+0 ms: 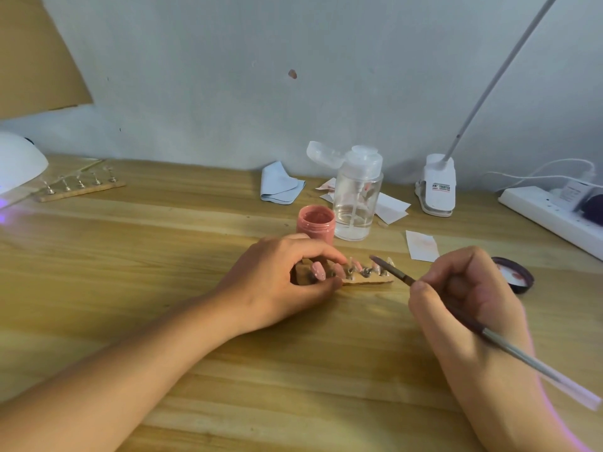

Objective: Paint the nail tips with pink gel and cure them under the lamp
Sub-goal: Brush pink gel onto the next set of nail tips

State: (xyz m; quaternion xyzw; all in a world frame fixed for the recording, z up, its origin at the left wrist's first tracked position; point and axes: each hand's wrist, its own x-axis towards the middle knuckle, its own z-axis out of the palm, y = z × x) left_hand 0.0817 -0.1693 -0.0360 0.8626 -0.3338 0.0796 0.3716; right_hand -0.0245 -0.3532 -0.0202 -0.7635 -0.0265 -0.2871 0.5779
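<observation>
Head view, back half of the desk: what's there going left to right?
Curing lamp → rack of nail stands → blue cloth → pink gel jar → clear pump bottle → clip lamp base → power strip.

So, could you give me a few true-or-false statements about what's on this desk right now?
1. The right hand holds a thin long-handled paintbrush. True.
2. The small pink gel jar has its lid on. False: it stands open.
3. The left hand grips the wooden strip of nail tips. True.
4. The white dome curing lamp sits at the desk's right end. False: it is at the far left.
</observation>
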